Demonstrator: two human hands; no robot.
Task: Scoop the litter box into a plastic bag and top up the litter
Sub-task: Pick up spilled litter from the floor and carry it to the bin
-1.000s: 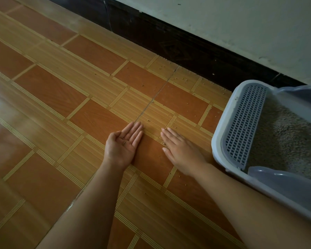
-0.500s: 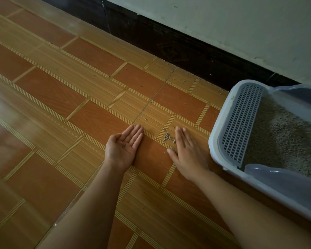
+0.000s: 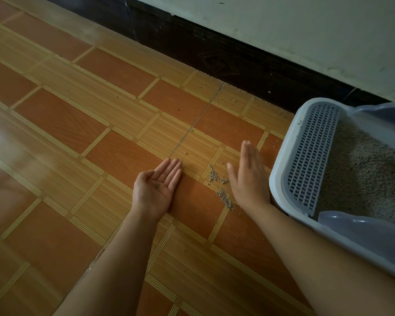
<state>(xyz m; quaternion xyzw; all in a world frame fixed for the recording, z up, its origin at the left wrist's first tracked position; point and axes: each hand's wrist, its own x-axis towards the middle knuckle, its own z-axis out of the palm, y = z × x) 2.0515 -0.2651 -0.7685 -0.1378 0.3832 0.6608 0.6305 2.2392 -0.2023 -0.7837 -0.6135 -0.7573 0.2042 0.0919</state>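
A white litter box (image 3: 277, 169) with a grey perforated step (image 3: 310, 156) stands at the right, filled with grey-beige litter (image 3: 363, 169). Small heaps of spilled litter grains (image 3: 217, 177) lie on the tiled floor between my hands. My left hand (image 3: 156, 187) rests palm up on the floor, fingers straight, with a few grains in the palm. My right hand (image 3: 249, 176) lies flat on the floor, fingers straight, just right of the grains and close to the box's left wall.
Orange and tan floor tiles (image 3: 78, 133) stretch to the left. A dark skirting board (image 3: 237, 55) runs along the pale wall at the back, with scattered grains (image 3: 233, 99) on the tiles before it.
My right hand has swept rightward and away from the left hand, leaving small heaps of grains uncovered between them. The left hand has stayed palm up in place.
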